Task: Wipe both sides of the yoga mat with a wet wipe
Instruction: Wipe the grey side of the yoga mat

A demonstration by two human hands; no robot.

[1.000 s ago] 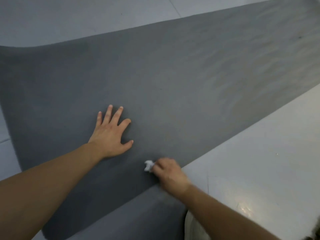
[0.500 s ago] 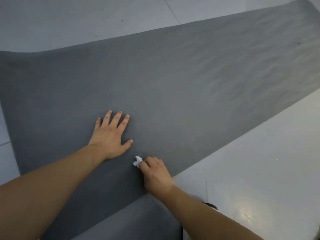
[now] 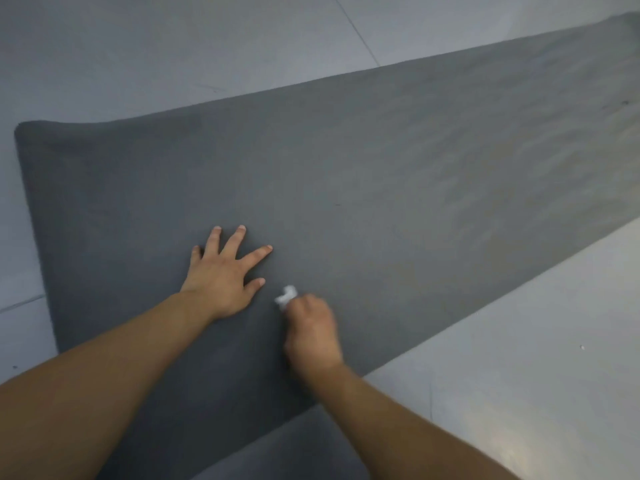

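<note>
The yoga mat point(image 3: 346, 188) lies unrolled and flat on the floor point(image 3: 173, 46), running from its rounded near end at 9 o'clock away toward 2 o'clock, where it leaves the view. The wet wipe point(image 3: 286, 296), bunched into a small white wad, sits on the mat surface toward the near long edge, at about 6 o'clock of the mat's visible area.

The right hand point(image 3: 313, 332) grips the wipe; its fingers are curled and clamped on the wad, with only a small tip of white showing at 11 o'clock of the knuckles. The left hand point(image 3: 223, 271) rests palm-down on the mat just beside the wipe, at its 9 o'clock, fingers straight and spread apart, holding nothing.

Step in hand, by judgement: wiping the upper face near the mat's end.

- Keep the left palm pressing down so the mat does not creep or ripple under the stroke.
- Open the wad out if possible; a bunched wipe covers a narrow track.
- Work in overlapping passes from one long edge to the other, then advance toward 2 o'clock.
- The underside is not visible; treat it as not yet done.
</note>
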